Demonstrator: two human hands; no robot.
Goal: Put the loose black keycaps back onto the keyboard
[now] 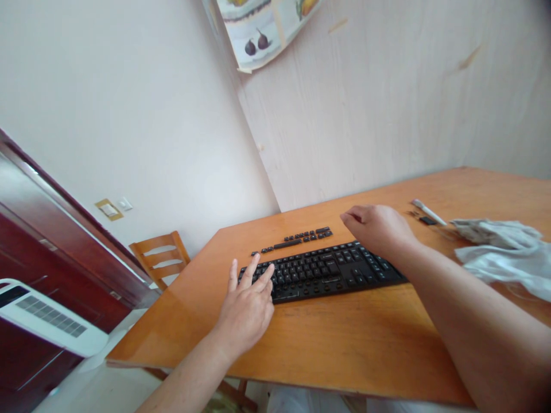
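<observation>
A black computer keyboard (318, 272) lies on the wooden table, with bare sockets showing along its near rows. My left hand (247, 310) rests at the keyboard's left end, fingers spread and its thumb hidden. Over the keyboard's far right part, my right hand (379, 229) is closed with its fingers curled together. Whatever it may hold is hidden from view. Behind the keyboard, loose black keycaps (307, 236) are laid out in rows, and a long space bar keycap (287, 245) lies among them.
On the wooden table (344, 338), a white brush-like tool (428, 212) and a small black item (427, 220) lie at the right. Nearby is a crumpled pale cloth (508, 252). A wooden chair (161, 255) stands beyond the left edge; a wall borders the back.
</observation>
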